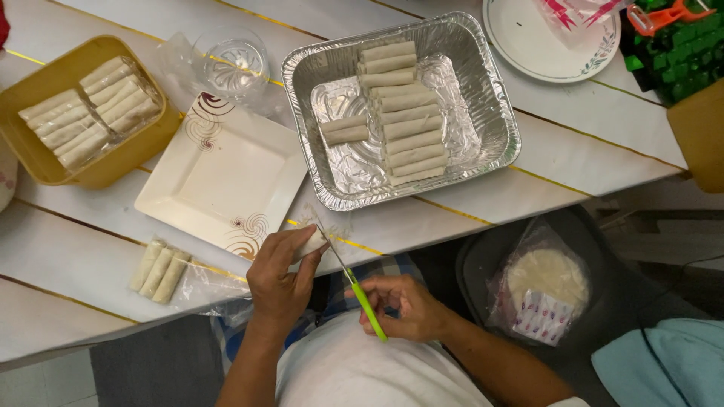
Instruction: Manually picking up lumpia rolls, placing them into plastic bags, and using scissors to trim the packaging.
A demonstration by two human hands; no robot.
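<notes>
Left hand [280, 280] closed around a pale spring roll [310, 243] — one end sticks out past the fingertips, long axis running from the palm up and to the right, tip aimed toward the foil tray [498, 120]. Right hand [403, 305] wrapped on green-handled scissors [354, 283]; blades slant up-left with the point right at the roll's exposed end, whether touching I cannot tell.

Progress, judging by the piles: foil tray just beyond both hands holds a stacked column of rolls [400, 113] plus two beside it, about half filled. Three rolls [158, 270] lie on clear wrap left of the left hand, near it. Yellow tub [98, 177] far up-left of the left hand holds more rolls in wrap — looks like plenty left. Square white plate [219, 181] just above the left hand has no rolls on it. Bag of round wrappers [544, 290] sits right of the right hand.
</notes>
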